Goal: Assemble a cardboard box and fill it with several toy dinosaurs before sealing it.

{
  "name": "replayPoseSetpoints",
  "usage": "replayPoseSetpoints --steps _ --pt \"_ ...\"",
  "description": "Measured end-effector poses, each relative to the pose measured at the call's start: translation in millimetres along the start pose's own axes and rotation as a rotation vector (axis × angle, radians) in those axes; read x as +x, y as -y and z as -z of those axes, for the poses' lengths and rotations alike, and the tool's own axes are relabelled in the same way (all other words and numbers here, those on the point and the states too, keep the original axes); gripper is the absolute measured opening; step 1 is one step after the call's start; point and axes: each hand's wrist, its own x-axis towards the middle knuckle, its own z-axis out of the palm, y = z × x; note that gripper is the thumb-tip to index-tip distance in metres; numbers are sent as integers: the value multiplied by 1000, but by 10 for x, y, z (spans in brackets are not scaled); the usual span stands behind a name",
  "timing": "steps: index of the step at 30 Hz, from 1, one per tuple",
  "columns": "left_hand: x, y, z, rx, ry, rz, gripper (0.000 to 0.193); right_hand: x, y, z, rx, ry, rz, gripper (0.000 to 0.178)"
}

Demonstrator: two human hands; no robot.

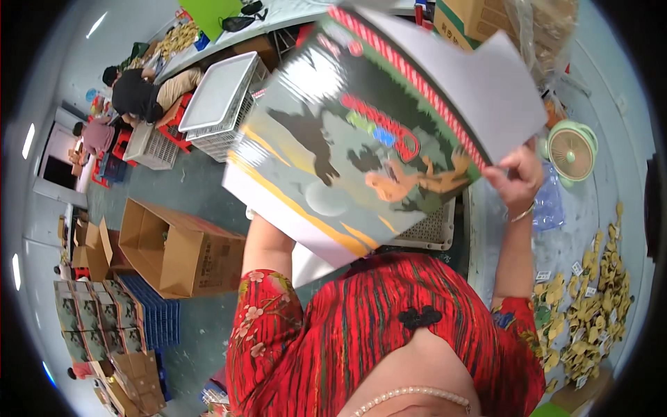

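Observation:
A large printed cardboard box point(354, 146), partly folded with white inner flaps, is held up in front of my chest. Its glossy face shows dark and orange animal figures, and a red-and-white striped band runs along one edge. My right hand point(517, 177) is closed on the box's right corner, thumb on the printed side. My left forearm point(267, 243) reaches up behind the lower left of the box, which hides that hand and its fingers. A white flap point(504, 97) sticks out beyond the striped edge at the upper right.
On the right table lie a heap of yellowish pieces point(590, 320) and a green fan point(571, 149). An open brown carton point(180, 250) stands at the left, near stacked printed boxes point(97, 316). White crates point(222, 104) stand farther back, near a seated person point(142, 94).

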Motion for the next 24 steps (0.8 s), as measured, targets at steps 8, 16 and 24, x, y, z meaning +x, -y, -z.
replayPoseSetpoints --steps 8,16,24 --pt "756 -234 341 -44 -42 -16 51 -14 -136 -130 3 -131 -108 12" --pt "1348 312 -76 -35 -70 -43 52 -80 -325 -83 -184 -382 -89 35" --pt "895 1079 -877 -20 166 112 52 -1227 -764 -274 903 -789 -711 40"
